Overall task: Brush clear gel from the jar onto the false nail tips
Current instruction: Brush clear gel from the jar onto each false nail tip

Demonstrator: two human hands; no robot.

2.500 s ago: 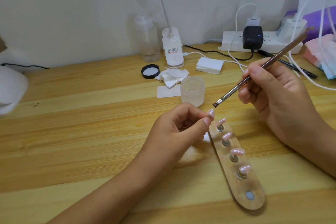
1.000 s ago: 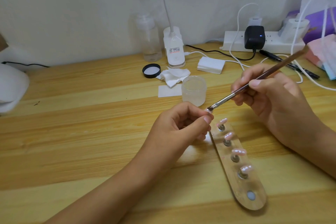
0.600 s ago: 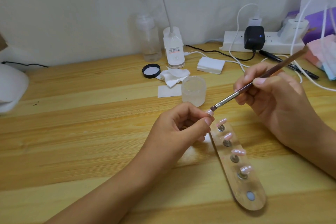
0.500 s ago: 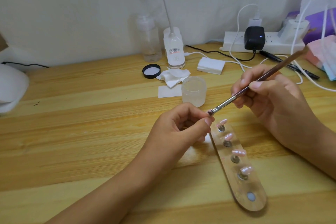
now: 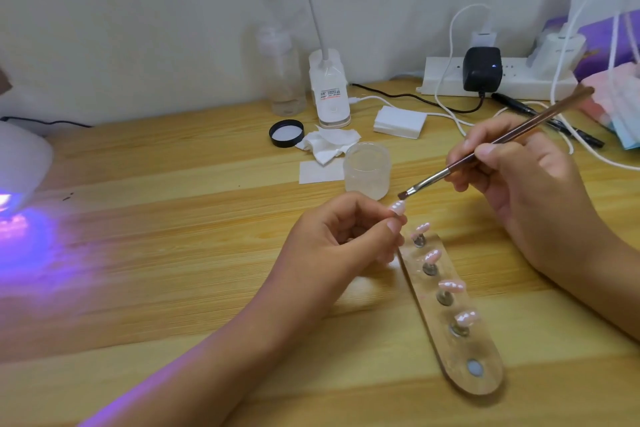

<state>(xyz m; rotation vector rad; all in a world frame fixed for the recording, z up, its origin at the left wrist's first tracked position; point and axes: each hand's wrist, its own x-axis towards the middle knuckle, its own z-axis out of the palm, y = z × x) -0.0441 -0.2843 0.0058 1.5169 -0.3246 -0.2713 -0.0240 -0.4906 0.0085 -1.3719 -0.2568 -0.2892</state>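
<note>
Item, my left hand point(image 5: 346, 236): fingers curled, thumb and forefinger pinching one pink false nail tip point(image 5: 397, 208), held just over the far end of the holder strip point(image 5: 485, 381), where four more tips point(image 5: 451, 285) stand on pegs. Item, my right hand point(image 5: 519, 191): fingers closed round the brush point(image 5: 485, 149) in a pen grip, bristles just above the pinched tip, contact uncertain. Item, the open gel jar point(image 5: 367, 175): upright on the wooden table point(image 5: 173, 253) just behind my left hand, its black lid point(image 5: 286, 133) lying farther back.
</note>
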